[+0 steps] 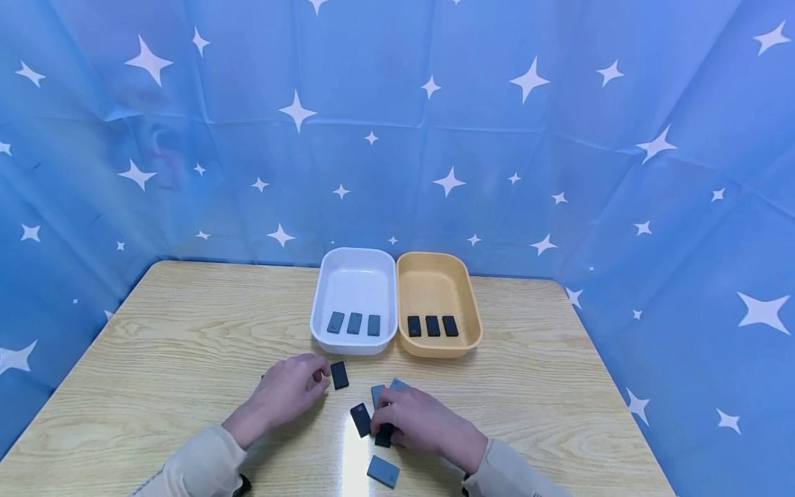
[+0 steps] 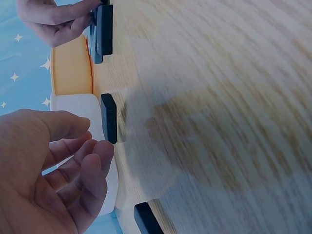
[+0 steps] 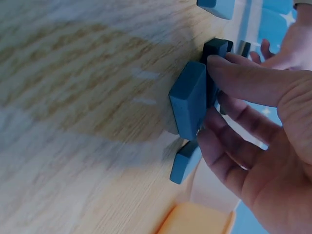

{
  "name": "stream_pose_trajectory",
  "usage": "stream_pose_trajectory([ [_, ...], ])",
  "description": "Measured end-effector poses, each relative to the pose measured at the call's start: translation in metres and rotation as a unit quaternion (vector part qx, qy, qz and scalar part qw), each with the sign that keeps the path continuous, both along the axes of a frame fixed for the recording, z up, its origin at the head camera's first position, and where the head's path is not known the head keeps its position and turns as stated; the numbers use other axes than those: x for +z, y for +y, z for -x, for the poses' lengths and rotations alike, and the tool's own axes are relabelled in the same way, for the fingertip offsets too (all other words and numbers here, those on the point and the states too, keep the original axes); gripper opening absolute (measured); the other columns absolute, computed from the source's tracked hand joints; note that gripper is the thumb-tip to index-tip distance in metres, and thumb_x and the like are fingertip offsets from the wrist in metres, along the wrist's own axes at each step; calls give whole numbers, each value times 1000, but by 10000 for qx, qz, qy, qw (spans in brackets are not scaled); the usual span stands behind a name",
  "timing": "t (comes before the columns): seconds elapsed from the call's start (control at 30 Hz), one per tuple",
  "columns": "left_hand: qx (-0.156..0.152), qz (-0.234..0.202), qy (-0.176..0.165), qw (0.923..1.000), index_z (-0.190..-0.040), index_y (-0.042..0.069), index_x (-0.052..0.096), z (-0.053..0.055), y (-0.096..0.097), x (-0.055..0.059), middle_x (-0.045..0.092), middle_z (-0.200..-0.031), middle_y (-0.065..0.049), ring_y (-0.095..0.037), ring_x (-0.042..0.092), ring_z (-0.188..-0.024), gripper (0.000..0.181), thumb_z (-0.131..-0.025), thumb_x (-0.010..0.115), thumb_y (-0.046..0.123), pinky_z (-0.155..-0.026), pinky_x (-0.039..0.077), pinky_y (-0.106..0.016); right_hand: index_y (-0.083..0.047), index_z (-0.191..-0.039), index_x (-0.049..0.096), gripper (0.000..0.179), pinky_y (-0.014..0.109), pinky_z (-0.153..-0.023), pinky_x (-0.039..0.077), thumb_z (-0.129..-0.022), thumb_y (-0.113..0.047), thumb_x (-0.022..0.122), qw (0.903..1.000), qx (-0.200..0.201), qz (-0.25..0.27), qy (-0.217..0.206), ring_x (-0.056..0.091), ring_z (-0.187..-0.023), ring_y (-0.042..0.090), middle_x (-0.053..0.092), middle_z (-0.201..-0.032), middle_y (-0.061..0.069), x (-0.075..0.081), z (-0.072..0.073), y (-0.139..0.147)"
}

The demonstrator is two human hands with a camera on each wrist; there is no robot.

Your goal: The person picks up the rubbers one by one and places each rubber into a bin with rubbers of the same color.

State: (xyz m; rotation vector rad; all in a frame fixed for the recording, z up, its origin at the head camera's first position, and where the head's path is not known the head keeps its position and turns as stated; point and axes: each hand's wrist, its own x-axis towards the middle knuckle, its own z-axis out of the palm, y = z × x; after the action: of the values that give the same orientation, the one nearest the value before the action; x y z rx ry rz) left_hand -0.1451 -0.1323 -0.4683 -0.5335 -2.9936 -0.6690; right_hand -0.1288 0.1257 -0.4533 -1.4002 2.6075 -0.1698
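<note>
My right hand pinches a black block between thumb and fingers, low over the table. Against it in the right wrist view leans a blue block, and a second blue block lies beyond the fingertips. Another black block lies just left of this hand. My left hand hovers with loosely curled fingers and nothing between them. Right by its fingertips is a black block. One more black block shows below this hand in the left wrist view, mostly hidden by it from above.
At the back stand a white bin with three grey-blue blocks and, against its right side, an orange bin with three black blocks. A blue block lies near the front of the wooden table. Behind hangs a starry blue curtain.
</note>
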Motion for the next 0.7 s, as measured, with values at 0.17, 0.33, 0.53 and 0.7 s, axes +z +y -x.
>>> stream_pose_trajectory([
  [0.17, 2, -4, 7, 10000, -90, 21, 69, -1, 0, 0, 65, -81, 11, -3, 56, -68, 9, -82, 73, 20, -59, 43, -20, -35, -99, 73, 24, 17, -75, 45, -79, -21, 80, 9996, 154, 47, 215, 53, -84, 2, 59, -98, -12, -1, 0, -1],
  [0.33, 25, -21, -1, 10000, -90, 21, 69, -1, 0, -1, 66, -82, 11, -5, 57, -70, 9, -82, 73, 20, -59, 44, -21, -36, -98, 73, 30, 16, -73, 43, -76, -18, 82, 9995, 167, 33, 253, 51, -82, 1, 56, -94, -13, -4, 0, -2],
  [0.53, 32, -40, -7, 10000, -89, 22, 68, -1, -1, -2, 65, -82, 12, -6, 59, -72, 8, -82, 73, 20, -60, 44, -22, -38, -98, 72, 38, 15, -70, 41, -71, -15, 84, 9993, 187, 3, 337, 49, -80, 0, 54, -92, -14, -6, 0, -1],
  [0.7, 50, -23, -25, 10000, -89, 22, 68, 0, 0, -3, 65, -82, 12, -5, 58, -71, 8, -82, 73, 21, -60, 44, -21, -38, -98, 71, 38, 15, -69, 41, -70, -16, 85, 9976, 343, 128, 580, 50, -80, 1, 55, -93, -14, -8, 0, 1],
])
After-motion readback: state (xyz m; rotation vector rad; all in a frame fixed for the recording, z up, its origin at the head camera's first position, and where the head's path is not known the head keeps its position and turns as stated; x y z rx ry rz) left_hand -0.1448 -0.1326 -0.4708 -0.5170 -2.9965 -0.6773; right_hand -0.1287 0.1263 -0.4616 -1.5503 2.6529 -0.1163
